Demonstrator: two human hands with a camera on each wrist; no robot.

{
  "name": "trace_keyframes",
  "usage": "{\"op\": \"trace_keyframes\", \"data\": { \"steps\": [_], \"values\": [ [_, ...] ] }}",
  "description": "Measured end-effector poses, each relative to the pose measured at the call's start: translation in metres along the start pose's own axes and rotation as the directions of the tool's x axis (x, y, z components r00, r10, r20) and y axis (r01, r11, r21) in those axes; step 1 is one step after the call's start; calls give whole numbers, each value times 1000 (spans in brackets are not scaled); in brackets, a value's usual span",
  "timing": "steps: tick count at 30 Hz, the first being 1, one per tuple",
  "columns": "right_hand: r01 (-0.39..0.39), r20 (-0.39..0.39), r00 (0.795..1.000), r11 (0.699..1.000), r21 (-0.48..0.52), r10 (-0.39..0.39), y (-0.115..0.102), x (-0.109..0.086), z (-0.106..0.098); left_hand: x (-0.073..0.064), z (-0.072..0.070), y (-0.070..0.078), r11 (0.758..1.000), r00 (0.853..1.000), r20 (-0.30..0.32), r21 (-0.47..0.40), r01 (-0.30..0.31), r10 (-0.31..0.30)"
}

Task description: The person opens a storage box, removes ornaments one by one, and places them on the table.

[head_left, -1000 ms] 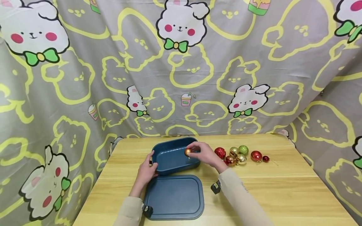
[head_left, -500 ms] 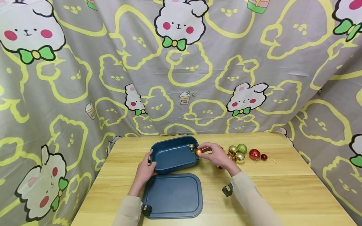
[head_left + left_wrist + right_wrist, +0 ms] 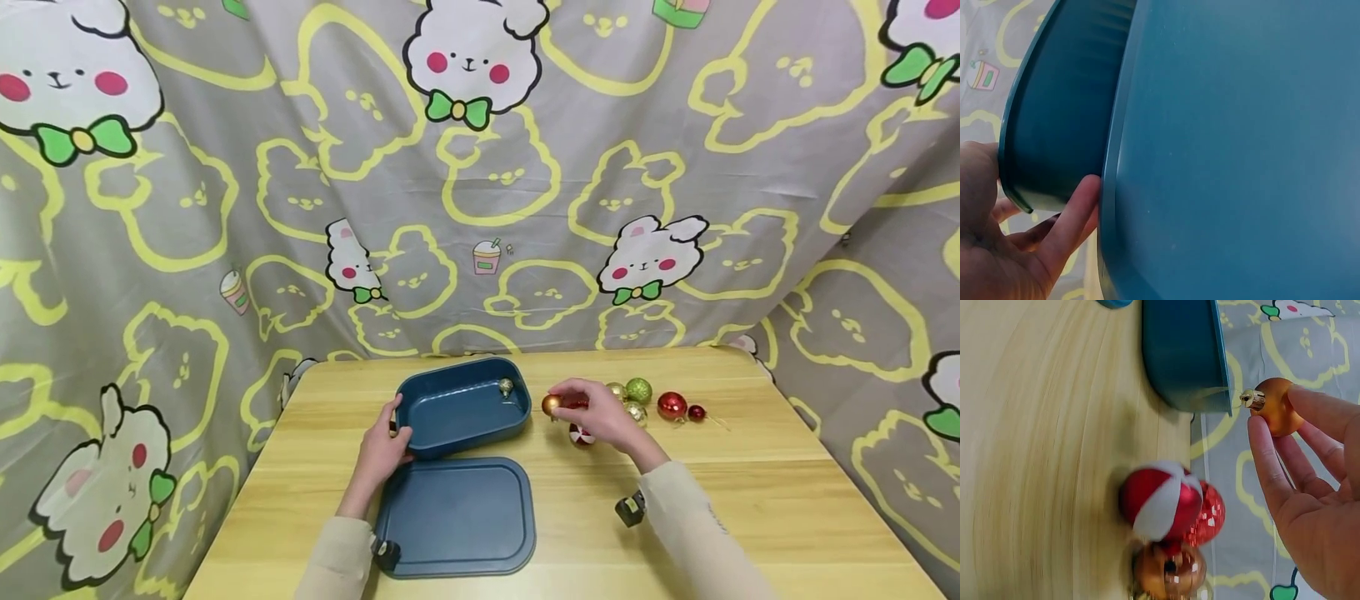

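The small, round, matte orange-gold bauble (image 3: 551, 405) with a gold metal cap is pinched in the fingertips of the right hand (image 3: 600, 414). It is held clear of the bench (image 3: 750, 500), just to the right of the container, with the cap pointing toward the container wall in the right wrist view.

The deep, rounded-rectangular dark blue plastic container (image 3: 457, 407) stands upright and open on the bench. One small gold bauble (image 3: 506, 386) lies inside, at the far right corner. The left hand (image 3: 382, 454) grips the container's near left corner, thumb over the rim.
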State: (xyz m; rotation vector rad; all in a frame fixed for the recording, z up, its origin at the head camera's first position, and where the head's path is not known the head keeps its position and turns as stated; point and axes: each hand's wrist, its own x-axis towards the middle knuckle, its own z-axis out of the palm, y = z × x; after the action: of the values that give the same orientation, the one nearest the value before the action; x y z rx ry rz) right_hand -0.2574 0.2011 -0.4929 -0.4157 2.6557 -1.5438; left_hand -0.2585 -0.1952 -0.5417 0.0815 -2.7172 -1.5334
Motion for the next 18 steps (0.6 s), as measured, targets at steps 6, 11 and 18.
{"op": "trace_keyframes", "data": {
  "steps": [6,11,18],
  "values": [
    [-9,-17,1000,1000,-13,9,8,-10,-18,0,3,-3,1000,1000,4,4,5,-5],
    [-9,-45,999,999,-47,6,18,-21,-34,1,3,-2,1000,1000,4,4,-7,7],
    [-33,-94,995,994,-109,22,31,-35,-49,-1,1,-1,1000,1000,-1,4,-2,2]
  ]
}}
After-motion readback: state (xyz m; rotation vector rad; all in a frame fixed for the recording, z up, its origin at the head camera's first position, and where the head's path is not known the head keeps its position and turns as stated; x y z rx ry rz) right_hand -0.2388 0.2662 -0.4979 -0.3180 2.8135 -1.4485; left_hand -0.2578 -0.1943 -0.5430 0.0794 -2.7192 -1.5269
